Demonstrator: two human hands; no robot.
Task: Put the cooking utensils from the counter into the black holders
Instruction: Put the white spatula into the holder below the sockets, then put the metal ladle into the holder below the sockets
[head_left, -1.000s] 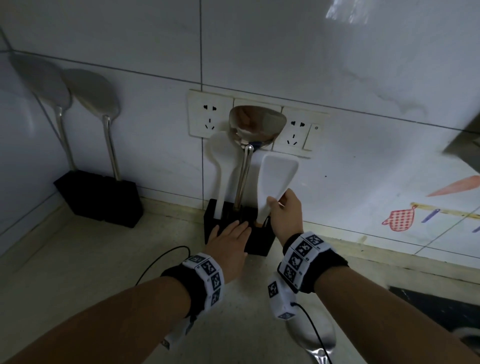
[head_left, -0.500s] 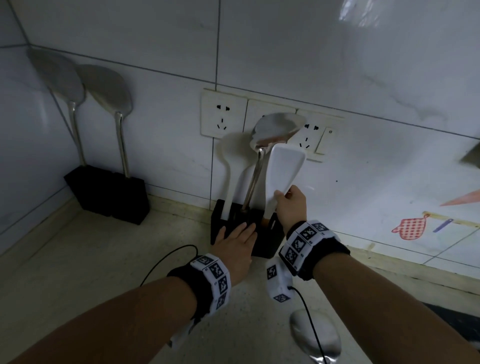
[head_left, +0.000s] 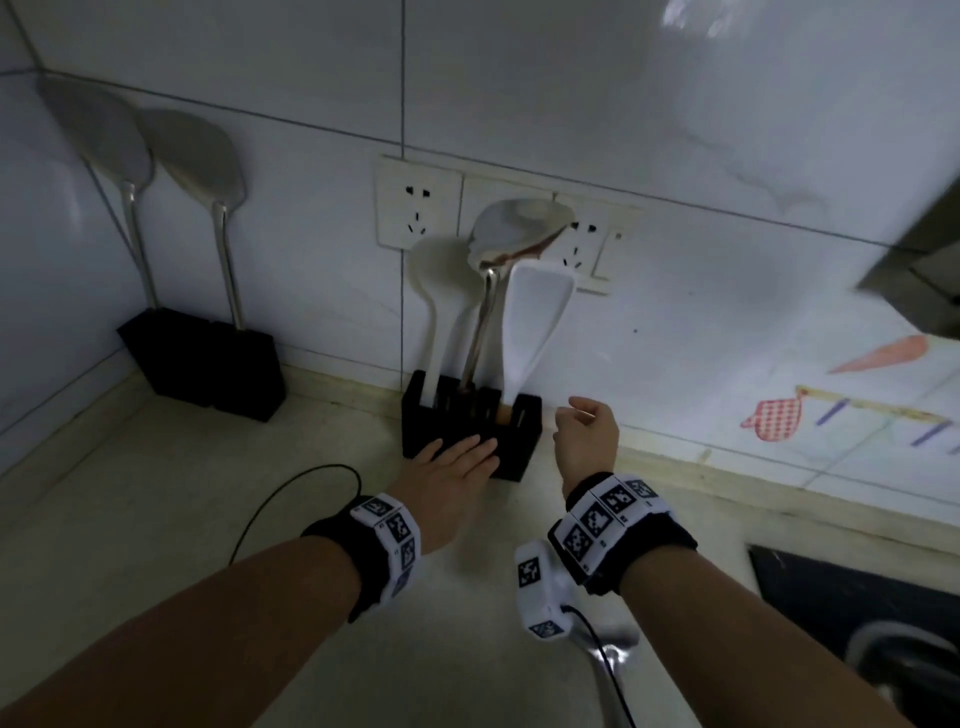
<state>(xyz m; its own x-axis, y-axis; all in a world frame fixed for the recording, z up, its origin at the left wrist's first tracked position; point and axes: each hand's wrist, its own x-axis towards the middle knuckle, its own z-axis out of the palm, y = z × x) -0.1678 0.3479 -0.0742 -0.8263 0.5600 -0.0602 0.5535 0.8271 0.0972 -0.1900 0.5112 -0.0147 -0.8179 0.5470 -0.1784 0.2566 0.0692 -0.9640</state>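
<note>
A black slotted holder (head_left: 514, 447) stands against the tiled wall. In it stand a white spoon (head_left: 436, 291), a steel ladle (head_left: 511, 228) and a white spatula (head_left: 535, 317), its handle in the right slot. My left hand (head_left: 452, 473) lies flat with its fingers against the holder's front. My right hand (head_left: 584, 436) hovers just right of the holder, fingers loosely curled, holding nothing. A second black holder (head_left: 208, 364) at the left carries two steel spatulas (head_left: 195, 156). A steel utensil (head_left: 608, 660) lies on the counter near my right wrist, partly hidden.
Wall sockets (head_left: 418, 208) sit behind the utensils. A black cable (head_left: 291, 493) loops over the pale counter (head_left: 156, 519) by my left wrist. A dark stove edge (head_left: 852, 603) lies at the lower right, and a dark hood corner (head_left: 919, 270) at the upper right.
My right hand let go of the white spatula, which now stands in the holder's right slot, and drew back to the right. My left hand stayed on the holder.
</note>
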